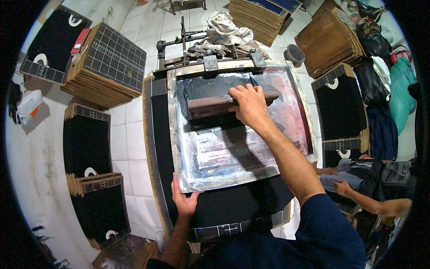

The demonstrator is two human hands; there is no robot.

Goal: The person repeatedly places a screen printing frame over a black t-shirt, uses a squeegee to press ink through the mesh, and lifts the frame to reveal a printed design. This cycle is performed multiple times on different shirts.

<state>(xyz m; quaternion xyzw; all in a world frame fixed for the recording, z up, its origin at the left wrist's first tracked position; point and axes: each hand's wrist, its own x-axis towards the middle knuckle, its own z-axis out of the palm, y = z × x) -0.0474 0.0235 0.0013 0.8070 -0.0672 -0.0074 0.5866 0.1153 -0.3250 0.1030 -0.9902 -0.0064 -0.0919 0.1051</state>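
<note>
A screen printing frame (242,181) with a pale, ink-smeared rim lies over black fabric (233,201) on a board in front of me. My right hand (250,105) is closed around the wooden handle of a squeegee (208,104), which stands across the far half of the mesh. Dark ink (215,122) covers the mesh around the squeegee. At the frame's near left corner, my left hand (184,199) grips the edge, fingers along the side and thumb along the front. Two metal clamps (210,65) hold the frame's far edge.
Board stacks (107,62) and boards with black fabric (87,143) line the left; another black-covered board (340,107) stands right. Crumpled rags (226,33) lie behind the clamps. A grey bucket (294,54) is at the back right. Another person's hand (344,188) shows at lower right.
</note>
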